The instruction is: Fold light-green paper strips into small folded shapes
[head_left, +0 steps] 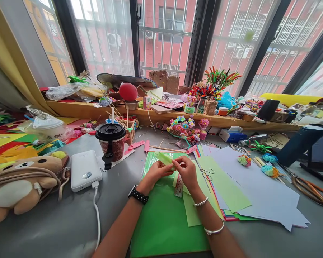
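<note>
Because the green paper (163,157) looks light and easily creased, your left hand (157,172) and right hand (187,172), both pinched on it, should favour its edges.

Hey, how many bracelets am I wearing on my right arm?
2. A beaded bracelet circles the wrist, nearer your right hand; a smooth silver bangle sits farther up the forearm.

held paper (164,158): partly hidden | plush toy (23,191): cut at left edge
</note>
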The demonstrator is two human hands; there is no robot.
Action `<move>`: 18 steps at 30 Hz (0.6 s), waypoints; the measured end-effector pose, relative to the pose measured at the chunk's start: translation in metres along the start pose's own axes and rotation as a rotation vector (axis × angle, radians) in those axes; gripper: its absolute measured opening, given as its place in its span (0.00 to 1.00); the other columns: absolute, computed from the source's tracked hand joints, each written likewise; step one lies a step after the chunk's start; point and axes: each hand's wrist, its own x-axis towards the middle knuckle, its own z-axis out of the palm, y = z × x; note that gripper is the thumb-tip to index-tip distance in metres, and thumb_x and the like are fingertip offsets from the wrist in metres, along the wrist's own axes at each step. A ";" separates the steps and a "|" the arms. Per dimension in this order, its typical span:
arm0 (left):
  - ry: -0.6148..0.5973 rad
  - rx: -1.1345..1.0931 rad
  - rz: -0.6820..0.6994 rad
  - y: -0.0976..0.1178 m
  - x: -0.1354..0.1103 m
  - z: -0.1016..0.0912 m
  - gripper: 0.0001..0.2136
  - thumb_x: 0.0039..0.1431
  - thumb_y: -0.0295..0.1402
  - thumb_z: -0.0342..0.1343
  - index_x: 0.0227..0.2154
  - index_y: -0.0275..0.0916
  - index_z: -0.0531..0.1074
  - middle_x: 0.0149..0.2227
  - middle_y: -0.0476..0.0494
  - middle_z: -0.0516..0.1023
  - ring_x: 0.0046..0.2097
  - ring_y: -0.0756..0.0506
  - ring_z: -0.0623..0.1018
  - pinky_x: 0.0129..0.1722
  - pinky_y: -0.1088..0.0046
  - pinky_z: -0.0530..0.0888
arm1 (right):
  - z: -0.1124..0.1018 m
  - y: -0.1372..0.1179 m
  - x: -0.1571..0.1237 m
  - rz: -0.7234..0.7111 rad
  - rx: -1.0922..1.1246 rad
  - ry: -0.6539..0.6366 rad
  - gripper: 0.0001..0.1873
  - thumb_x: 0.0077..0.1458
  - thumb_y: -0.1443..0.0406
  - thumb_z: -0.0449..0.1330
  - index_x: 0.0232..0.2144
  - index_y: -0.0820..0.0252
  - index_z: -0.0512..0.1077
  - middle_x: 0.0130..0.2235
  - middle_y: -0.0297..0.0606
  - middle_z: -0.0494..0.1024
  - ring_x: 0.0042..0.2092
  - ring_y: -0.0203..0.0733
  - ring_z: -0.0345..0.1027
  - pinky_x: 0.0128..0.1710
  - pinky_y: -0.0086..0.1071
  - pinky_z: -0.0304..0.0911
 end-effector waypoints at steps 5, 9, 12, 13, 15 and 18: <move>0.044 0.048 0.087 -0.003 0.003 -0.003 0.18 0.37 0.35 0.60 0.34 0.34 0.68 0.37 0.41 0.73 0.38 0.44 0.72 0.36 0.68 0.71 | 0.000 0.003 0.001 0.103 0.060 -0.017 0.11 0.45 0.60 0.54 0.24 0.63 0.69 0.26 0.37 0.72 0.29 0.37 0.65 0.26 0.28 0.60; 0.067 0.111 0.118 -0.003 0.005 -0.005 0.17 0.38 0.34 0.59 0.33 0.33 0.69 0.36 0.40 0.73 0.38 0.45 0.72 0.32 0.70 0.71 | -0.001 0.005 0.002 0.154 0.054 -0.053 0.11 0.45 0.60 0.55 0.24 0.63 0.70 0.26 0.38 0.73 0.28 0.37 0.65 0.28 0.29 0.60; 0.080 0.139 0.149 -0.003 0.004 -0.004 0.16 0.39 0.34 0.58 0.33 0.32 0.69 0.35 0.40 0.73 0.37 0.46 0.72 0.31 0.72 0.71 | -0.004 0.006 0.004 0.130 0.031 -0.101 0.11 0.44 0.61 0.55 0.23 0.63 0.71 0.26 0.38 0.74 0.29 0.38 0.66 0.30 0.30 0.60; 0.083 0.147 0.153 -0.002 0.004 -0.004 0.15 0.39 0.34 0.58 0.33 0.32 0.69 0.34 0.41 0.73 0.36 0.46 0.72 0.30 0.73 0.71 | -0.005 0.006 0.005 0.120 0.025 -0.114 0.10 0.44 0.61 0.55 0.23 0.63 0.72 0.26 0.38 0.74 0.29 0.38 0.66 0.30 0.30 0.60; 0.092 0.161 0.157 -0.002 0.004 -0.003 0.14 0.39 0.34 0.58 0.32 0.33 0.69 0.33 0.42 0.73 0.35 0.46 0.72 0.29 0.74 0.70 | -0.007 0.007 0.006 0.102 0.015 -0.132 0.10 0.44 0.62 0.56 0.23 0.62 0.72 0.26 0.38 0.75 0.29 0.38 0.66 0.30 0.30 0.60; 0.104 0.181 0.169 -0.003 0.005 -0.003 0.13 0.39 0.34 0.58 0.30 0.33 0.69 0.31 0.43 0.74 0.33 0.47 0.72 0.27 0.74 0.71 | -0.008 0.007 0.006 0.081 0.007 -0.153 0.08 0.44 0.63 0.56 0.23 0.62 0.73 0.26 0.38 0.75 0.29 0.38 0.66 0.29 0.30 0.60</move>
